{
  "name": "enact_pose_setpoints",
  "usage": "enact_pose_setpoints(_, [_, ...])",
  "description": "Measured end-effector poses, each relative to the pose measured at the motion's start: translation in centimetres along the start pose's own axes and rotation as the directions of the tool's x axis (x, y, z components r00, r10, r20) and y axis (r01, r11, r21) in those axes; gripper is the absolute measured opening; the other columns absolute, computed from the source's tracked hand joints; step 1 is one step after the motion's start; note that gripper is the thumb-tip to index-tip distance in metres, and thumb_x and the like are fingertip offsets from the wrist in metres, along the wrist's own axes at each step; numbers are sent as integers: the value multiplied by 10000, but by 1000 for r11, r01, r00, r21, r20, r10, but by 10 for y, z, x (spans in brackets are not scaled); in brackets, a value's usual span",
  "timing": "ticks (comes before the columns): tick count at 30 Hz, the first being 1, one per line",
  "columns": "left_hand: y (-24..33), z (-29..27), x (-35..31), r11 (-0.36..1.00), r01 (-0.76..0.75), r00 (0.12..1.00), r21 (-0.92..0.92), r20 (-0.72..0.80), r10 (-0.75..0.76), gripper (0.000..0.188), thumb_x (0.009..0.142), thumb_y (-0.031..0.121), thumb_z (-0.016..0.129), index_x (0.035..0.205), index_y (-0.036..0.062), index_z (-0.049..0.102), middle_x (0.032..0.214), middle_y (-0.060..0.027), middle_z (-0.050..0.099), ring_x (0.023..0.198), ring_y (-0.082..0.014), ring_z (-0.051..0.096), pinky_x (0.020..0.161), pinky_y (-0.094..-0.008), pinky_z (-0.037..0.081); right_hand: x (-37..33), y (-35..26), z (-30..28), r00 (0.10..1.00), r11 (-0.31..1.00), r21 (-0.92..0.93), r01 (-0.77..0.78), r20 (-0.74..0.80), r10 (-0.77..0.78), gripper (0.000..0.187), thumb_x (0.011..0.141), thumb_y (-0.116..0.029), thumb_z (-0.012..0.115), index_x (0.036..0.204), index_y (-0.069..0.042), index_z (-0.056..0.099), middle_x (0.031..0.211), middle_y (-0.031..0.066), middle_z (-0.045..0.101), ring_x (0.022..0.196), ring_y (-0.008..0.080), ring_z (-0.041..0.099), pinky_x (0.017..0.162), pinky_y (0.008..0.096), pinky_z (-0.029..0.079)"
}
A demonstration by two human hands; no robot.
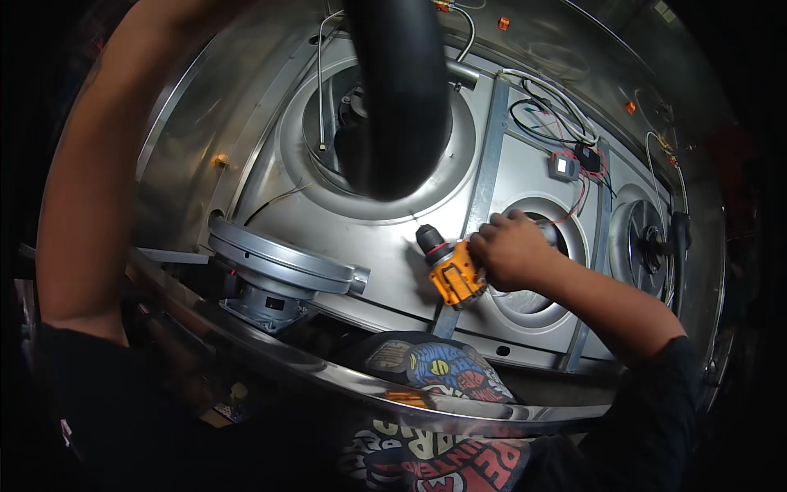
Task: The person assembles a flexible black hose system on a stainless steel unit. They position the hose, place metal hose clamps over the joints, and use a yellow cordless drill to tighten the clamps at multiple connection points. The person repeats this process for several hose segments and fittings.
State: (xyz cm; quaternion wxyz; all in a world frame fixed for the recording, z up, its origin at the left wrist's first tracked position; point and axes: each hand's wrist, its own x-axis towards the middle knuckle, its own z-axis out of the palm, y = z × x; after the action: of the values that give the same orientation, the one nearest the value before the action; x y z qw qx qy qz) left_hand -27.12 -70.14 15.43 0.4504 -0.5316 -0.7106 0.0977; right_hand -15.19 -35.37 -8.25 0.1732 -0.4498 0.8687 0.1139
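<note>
My right hand (516, 250) is wrapped round a yellow and black cordless drill (455, 275). The drill points up and to the left, and a thin bit at its chuck is close to or touching the silver metal panel (369, 238), beside the rim of the large round opening. My left forearm (94, 197) rises along the left side and leaves at the top edge, so its hand is out of sight. A blurred thick black tube-like thing (402, 98) hangs close to the camera and hides part of the large opening.
A silver blower-like unit (279, 266) stands at the lower left. Coiled cables (553, 102) and a small grey box (563, 166) with red wires lie on the far right panel. A dark round fitting (638, 246) sits farther right. A curved metal rail (352, 381) crosses before me.
</note>
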Motion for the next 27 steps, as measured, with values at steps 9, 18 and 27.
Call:
enact_pose_setpoints(9, [56, -15, -25, 996, -58, 945, 74, 324, 31, 322, 829, 87, 728, 1148, 127, 706, 1206, -84, 687, 1257, -297, 632, 1172, -533, 416, 104, -5, 34, 985, 989, -64, 136, -96, -142, 449, 890, -281, 678, 1325, -178, 642, 1127, 73, 706, 1146, 267, 634, 963, 425, 481])
enact_pose_setpoints(18, [86, 46, -32, 968, -164, 922, -189, 320, 219, 233, 833, 76, 674, 1066, 89, 664, 1198, -94, 668, 1308, -299, 605, 1292, -530, 356, 92, -16, 20, 999, 998, 33, 44, -24, -43, 320, 934, -327, 682, 1233, -267, 781, 1372, 56, 631, 1411, 274, 477, 1124, 545, 404])
enact_pose_setpoints(27, [106, 42, 18, 903, -311, 923, -296, 131, 361, 205, 836, 164, 644, 1041, 157, 642, 1089, -12, 657, 1220, -202, 628, 1306, -493, 335, 45, -12, -42, 952, 677, 686, -267, 79, 296, 358, 873, -227, 710, 1199, -92, 773, 1104, 198, 739, 1059, 362, 700, 970, 454, 534])
